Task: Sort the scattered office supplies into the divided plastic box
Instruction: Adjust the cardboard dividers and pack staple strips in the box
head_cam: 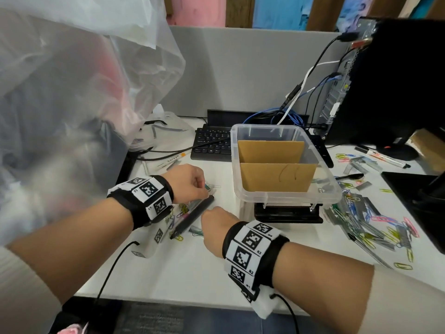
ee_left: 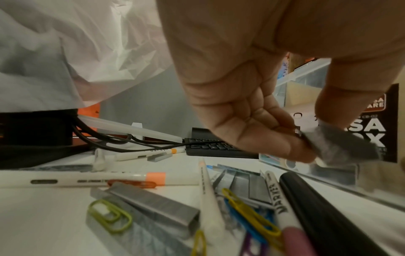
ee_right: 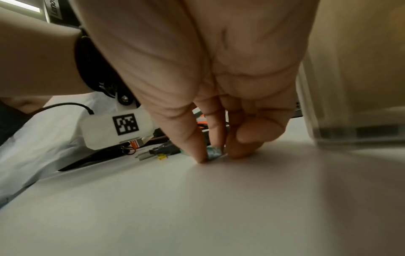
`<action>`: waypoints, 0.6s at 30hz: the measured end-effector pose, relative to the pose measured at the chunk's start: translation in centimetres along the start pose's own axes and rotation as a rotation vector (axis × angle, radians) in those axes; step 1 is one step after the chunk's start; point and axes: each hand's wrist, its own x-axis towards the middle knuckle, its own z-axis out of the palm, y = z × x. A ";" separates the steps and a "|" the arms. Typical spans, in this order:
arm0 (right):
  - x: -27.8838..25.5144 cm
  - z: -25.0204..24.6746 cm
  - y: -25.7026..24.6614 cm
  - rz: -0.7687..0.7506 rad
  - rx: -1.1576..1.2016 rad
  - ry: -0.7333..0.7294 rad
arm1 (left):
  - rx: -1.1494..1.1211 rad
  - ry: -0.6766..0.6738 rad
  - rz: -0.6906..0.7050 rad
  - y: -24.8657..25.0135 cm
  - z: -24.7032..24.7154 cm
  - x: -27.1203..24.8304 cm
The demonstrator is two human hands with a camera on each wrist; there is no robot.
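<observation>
The clear plastic box (head_cam: 289, 197) stands mid-table, split by two cardboard dividers (head_cam: 277, 177). Left of the box, my left hand (head_cam: 206, 189) pinches a grey staple strip (ee_left: 342, 143) between thumb and fingers, just above the table. Under that hand lie more staple strips (ee_left: 153, 206), coloured paper clips (ee_left: 249, 211), white markers (ee_left: 98, 179) and a black pen (head_cam: 192, 216). Closer to me, my right hand (head_cam: 213, 220) has its fingertips down on the table and pinches a teal paper clip (ee_right: 213, 152). In the head view its fingers are hidden under the hand.
A large heap of paper clips and staple strips (head_cam: 368, 225) lies right of the box, with markers (head_cam: 385, 160) and a pen behind it. A keyboard (head_cam: 212, 143) and cables sit behind the box. A big plastic bag (head_cam: 72, 80) fills the left, a computer tower (head_cam: 397, 80) the right.
</observation>
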 end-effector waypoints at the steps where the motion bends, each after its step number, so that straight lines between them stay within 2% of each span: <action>1: 0.1 -0.1 0.0 -0.002 0.017 0.001 | 0.003 -0.003 0.005 0.0 0.0 0.0; 8: -0.3 -1.2 -0.4 -0.038 0.076 0.130 | -0.077 -0.009 0.008 -0.2 -0.4 0.2; 18: -1.1 -3.7 -1.5 -0.136 -0.045 0.217 | -0.185 0.047 -0.003 0.0 -0.9 -0.6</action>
